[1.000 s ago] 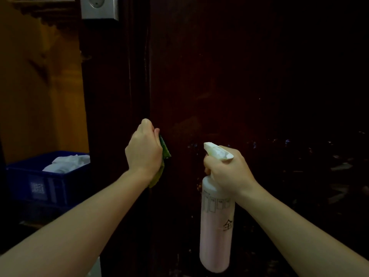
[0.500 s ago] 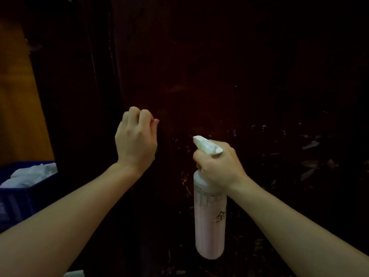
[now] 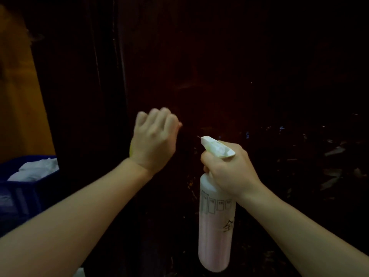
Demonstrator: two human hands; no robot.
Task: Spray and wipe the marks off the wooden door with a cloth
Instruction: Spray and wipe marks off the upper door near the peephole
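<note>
1. Door [image 3: 229, 66] fills the view, dark wood, straight ahead of both hands.
2. Left hand [image 3: 154, 140] is nearer the marks. Its grip is curled, knuckles up, blurred. A yellow bit of cloth [image 3: 130, 149] peeks out at its 8 o'clock.
3. Right hand [image 3: 229, 168] grips the spray bottle [image 3: 216, 222]. The bottle hangs upright, nozzle aimed at 10 o'clock toward the door.

A pale pink spray bottle [image 3: 214, 232] with a white nozzle stands against the dark reddish-brown door [image 3: 219, 66], a blue crate [image 3: 26, 194] holding white cloths left of it.
</note>
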